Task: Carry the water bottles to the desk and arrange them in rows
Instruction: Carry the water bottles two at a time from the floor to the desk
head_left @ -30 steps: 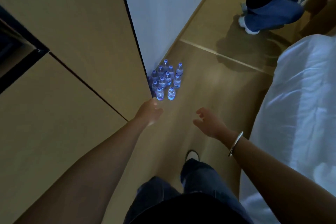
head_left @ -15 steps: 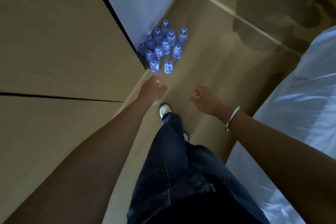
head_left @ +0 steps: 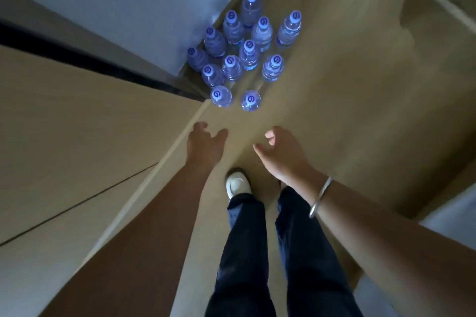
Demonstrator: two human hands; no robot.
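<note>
Below, the water bottles (head_left: 242,56) are seen standing upright in a tight cluster on the floor (head_left: 347,90), packed into the corner where the pale wall (head_left: 123,8) meets the end of a tan cabinet (head_left: 85,121). Twelve caps can be counted; the two nearest bottles stand slightly apart from the rest, at the cluster's near edge.

Both hands are held out above the floor, just short of those two bottles and touching nothing. The left hand (head_left: 204,145) is loosely spread, thumb apart from the fingers, close beside the cabinet's lower edge. The right hand (head_left: 279,153) is likewise opened in a relaxed curve, and a bangle (head_left: 320,197) is worn on its wrist.

Open floor is left to the right of the cluster and between the hands. A white shoe (head_left: 238,184) and dark trouser legs (head_left: 280,252) are seen beneath the arms. At the lower right edge a pale surface is glimpsed; what it is cannot be told.
</note>
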